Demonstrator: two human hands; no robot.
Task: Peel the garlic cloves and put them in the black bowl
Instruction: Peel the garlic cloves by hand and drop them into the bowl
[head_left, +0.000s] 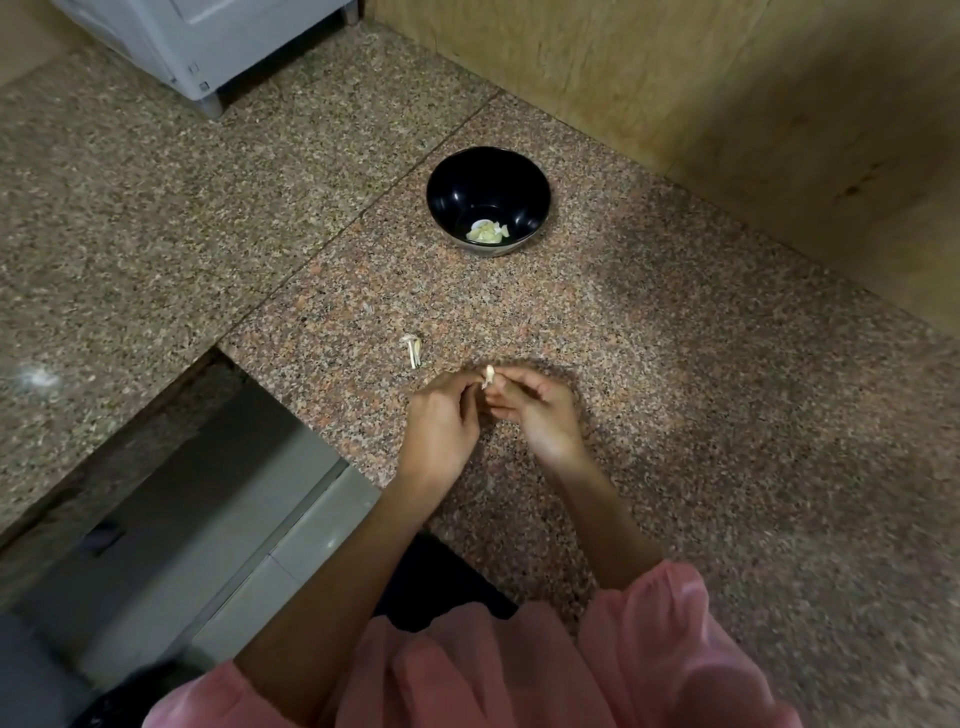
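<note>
The left hand (441, 422) and right hand (537, 413) pinch 1 garlic clove (488, 376), apart from the black bowl (456, 193)

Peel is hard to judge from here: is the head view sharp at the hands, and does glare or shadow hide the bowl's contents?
Head view: left hand, right hand and the garlic clove they pinch look soft, peel detail lost; a faint shadow lies on the counter around them; the black bowl has small glare spots, but its peeled cloves show; edges are smeared.
</note>
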